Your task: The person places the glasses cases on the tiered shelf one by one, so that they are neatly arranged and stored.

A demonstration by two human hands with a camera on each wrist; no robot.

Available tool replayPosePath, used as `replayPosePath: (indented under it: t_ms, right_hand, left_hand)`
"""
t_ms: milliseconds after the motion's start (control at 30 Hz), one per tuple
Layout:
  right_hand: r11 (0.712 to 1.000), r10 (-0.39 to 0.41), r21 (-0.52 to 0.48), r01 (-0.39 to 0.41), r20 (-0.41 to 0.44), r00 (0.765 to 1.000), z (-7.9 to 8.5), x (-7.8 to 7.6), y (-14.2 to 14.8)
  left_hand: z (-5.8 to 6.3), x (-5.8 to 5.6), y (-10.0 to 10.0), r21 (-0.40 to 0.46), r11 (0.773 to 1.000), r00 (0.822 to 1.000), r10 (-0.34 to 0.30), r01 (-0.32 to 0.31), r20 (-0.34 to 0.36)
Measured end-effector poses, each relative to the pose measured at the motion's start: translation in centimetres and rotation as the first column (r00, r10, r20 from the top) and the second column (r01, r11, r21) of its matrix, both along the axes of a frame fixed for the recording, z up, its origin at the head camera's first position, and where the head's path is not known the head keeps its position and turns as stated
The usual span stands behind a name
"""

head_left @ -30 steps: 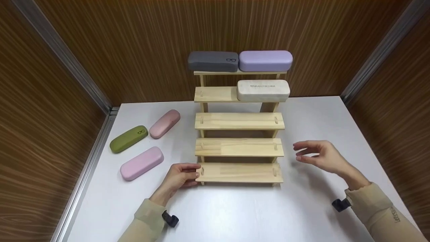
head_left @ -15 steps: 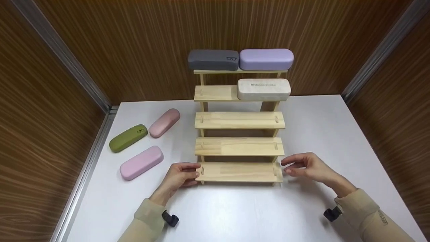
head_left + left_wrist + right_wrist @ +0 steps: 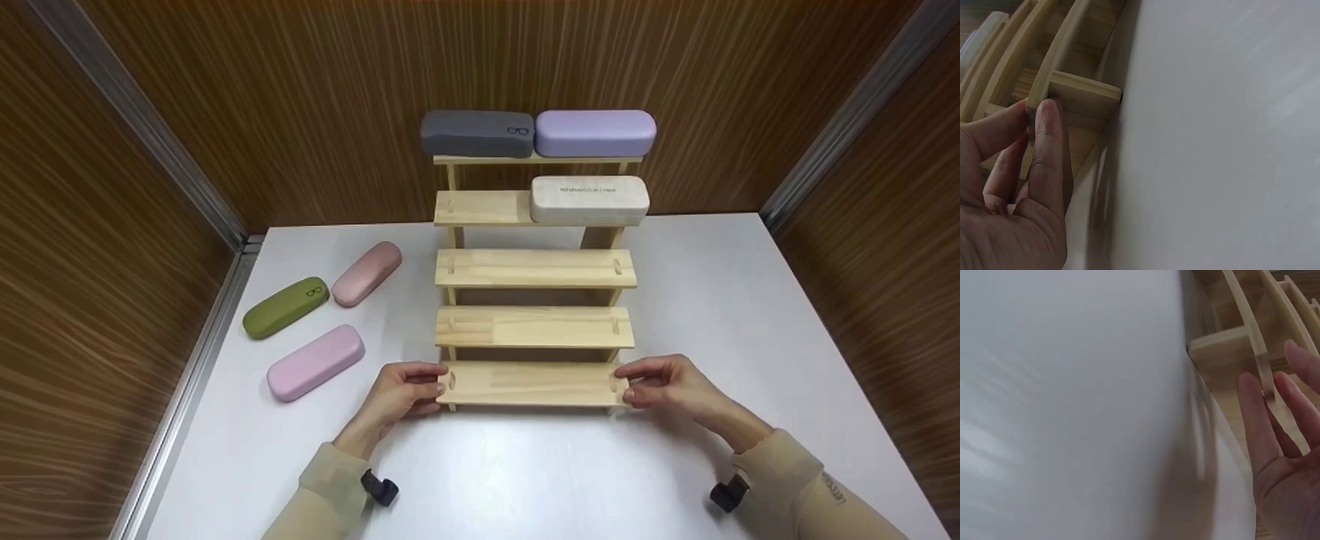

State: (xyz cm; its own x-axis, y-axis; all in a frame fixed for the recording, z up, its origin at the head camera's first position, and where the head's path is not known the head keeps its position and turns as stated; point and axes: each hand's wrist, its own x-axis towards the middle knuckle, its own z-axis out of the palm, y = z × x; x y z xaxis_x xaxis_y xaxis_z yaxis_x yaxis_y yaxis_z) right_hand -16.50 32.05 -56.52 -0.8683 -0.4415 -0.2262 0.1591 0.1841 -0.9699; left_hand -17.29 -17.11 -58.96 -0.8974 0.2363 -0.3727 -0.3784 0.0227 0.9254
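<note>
A white worktop [image 3: 510, 480] carries a pale wooden stepped rack [image 3: 535, 268]. The left hand [image 3: 395, 394] pinches its lowest shelf [image 3: 532, 384]; the right hand [image 3: 679, 388] brackets the opposite end, whether gripping is unclear. Only the wrist views show a slab-like support [image 3: 1085, 95] broadside.

Green case [image 3: 286, 308] lies on the white table [image 3: 517, 480]; dusty-pink case [image 3: 367, 274] just right of it, light-pink case [image 3: 316, 363] near its front. Grey case [image 3: 472, 133], lilac case [image 3: 595, 133], cream case [image 3: 589, 200] sit higher, well right of it. Wood-grain panel [image 3: 360, 67] behind it, metal trim [image 3: 142, 114] to its left.
</note>
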Motion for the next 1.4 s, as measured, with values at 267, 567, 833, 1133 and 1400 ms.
replayPosePath:
  t_ms: [267, 567, 833, 1133, 1400]
  right_hand:
    - [0.998, -0.058, -0.016, 0.058, 0.0, 0.998, -0.9, 0.3, -0.7]
    - [0.997, -0.069, -0.016, 0.069, 0.009, 0.998, -1.0, 0.3, -0.7]
    - [0.998, -0.059, -0.025, 0.059, -0.012, 0.998, -0.7, 0.5, -0.8]
    - [0.998, -0.054, -0.02, 0.054, -0.008, 0.998, -0.6, 0.4, -0.8]
    - [0.997, -0.071, 0.017, 0.07, 0.012, 0.997, -0.5, 0.2, -0.9]
  left_hand:
    - [0.5, 0.2, 0.1, -0.03, 0.999, 0.999, -0.013, 0.011, -0.039]
    - [1.7, -0.1, -1.3, -0.092, 0.994, 0.989, -0.072, 0.061, -0.126]
    - [3.6, -0.6, -4.2, -0.232, 0.972, 0.969, -0.082, 0.026, -0.233]
    - [6.0, -0.4, -9.2, -0.56, 0.809, 0.894, -0.105, -0.177, -0.435]
    - [7.0, 0.3, -13.0, -0.68, 0.707, 0.871, -0.192, -0.197, -0.452]
